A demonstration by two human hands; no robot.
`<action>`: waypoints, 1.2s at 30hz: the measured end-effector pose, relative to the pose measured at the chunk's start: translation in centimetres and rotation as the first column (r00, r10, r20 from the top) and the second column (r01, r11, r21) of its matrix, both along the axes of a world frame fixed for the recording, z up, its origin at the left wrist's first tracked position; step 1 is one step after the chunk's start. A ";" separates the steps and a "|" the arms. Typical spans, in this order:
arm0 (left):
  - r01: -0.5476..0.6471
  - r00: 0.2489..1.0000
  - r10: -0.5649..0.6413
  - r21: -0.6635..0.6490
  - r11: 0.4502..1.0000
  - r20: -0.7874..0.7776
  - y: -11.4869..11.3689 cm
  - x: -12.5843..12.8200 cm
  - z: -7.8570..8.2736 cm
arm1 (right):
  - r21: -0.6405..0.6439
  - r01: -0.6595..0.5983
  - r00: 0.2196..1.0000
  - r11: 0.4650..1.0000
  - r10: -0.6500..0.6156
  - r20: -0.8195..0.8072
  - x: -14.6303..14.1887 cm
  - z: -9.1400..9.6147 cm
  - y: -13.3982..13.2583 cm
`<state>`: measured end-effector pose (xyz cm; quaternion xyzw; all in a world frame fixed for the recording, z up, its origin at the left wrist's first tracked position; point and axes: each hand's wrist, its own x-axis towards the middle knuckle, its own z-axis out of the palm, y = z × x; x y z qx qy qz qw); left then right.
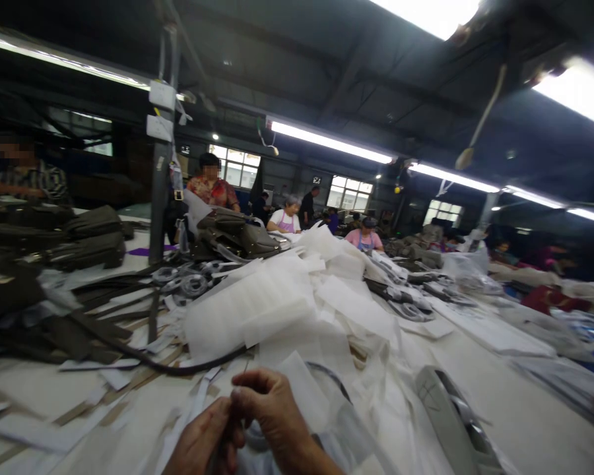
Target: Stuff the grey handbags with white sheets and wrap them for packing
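My left hand (205,435) and my right hand (274,409) meet low in the middle of the view, over the worktable. Their fingertips are pinched together, the right thumb and forefinger bent toward each other. What they hold is too small to make out, though a faint thin line rises near the right forefinger. Beyond them a heap of white sheets (277,297) covers the middle of the table. A dark strap (188,368) curves across from the left and ends close to the hands. Clear plastic film (349,435) lies at the right wrist.
A pale grey machine body (453,419) stands close on my right. Dark bags (84,237) are piled at left, near a metal post (159,185). Rolls of tape (194,284) lie beyond. Several people work farther back. Paper strips (34,429) are strewn at front left.
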<state>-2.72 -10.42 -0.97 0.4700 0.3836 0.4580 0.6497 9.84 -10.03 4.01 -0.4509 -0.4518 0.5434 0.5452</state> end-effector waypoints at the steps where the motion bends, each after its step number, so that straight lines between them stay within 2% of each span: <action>1: 0.011 1.000 -0.011 0.017 1.000 0.016 -0.3 0.0 0.3 | 0.026 0.009 1.000 1.000 -0.009 0.006 0.0 -0.1 -0.1; 5: 0.034 0.997 -0.037 0.037 0.999 0.070 -1.0 -0.1 1.4 | 0.176 0.057 0.991 0.983 -0.076 0.106 0.2 -1.0 0.0; 9: 0.032 0.995 -0.036 0.041 0.999 0.092 -1.3 -0.2 1.8 | 0.308 0.087 0.944 0.948 -0.177 0.279 0.4 -2.0 0.0; 16: -0.023 0.980 0.019 0.019 1.000 0.200 -1.8 0.4 1.8 | 0.548 0.042 0.829 0.836 -0.335 0.449 0.5 -2.8 0.0; 21: -0.042 0.947 0.052 -0.038 0.998 0.317 -2.1 0.9 2.0 | 0.580 -0.005 0.758 0.814 -0.375 0.533 0.6 -3.5 0.1; 24: -0.088 0.920 0.129 -0.125 0.988 0.370 -1.9 1.2 2.0 | 0.590 -0.026 0.730 0.807 -0.388 0.562 0.5 -3.8 0.1; 30: -0.176 0.882 0.251 -0.215 0.961 0.399 -1.4 1.3 1.6 | 0.631 -0.101 0.768 0.769 -0.343 0.541 0.3 -3.8 0.1; 32: -0.197 0.885 0.268 -0.215 0.957 0.381 -1.5 1.0 1.5 | 0.612 -0.107 0.794 0.784 -0.303 0.527 0.1 -3.7 0.2; 34: -0.190 0.914 0.244 -0.190 0.963 0.324 -1.6 0.7 1.4 | 0.520 -0.051 0.840 0.853 -0.245 0.485 -0.2 -3.6 0.3; 36: -0.150 0.956 0.181 -0.144 0.978 0.233 -1.8 0.2 1.2 | 0.358 0.012 0.904 0.934 -0.164 0.395 -0.6 -3.2 0.6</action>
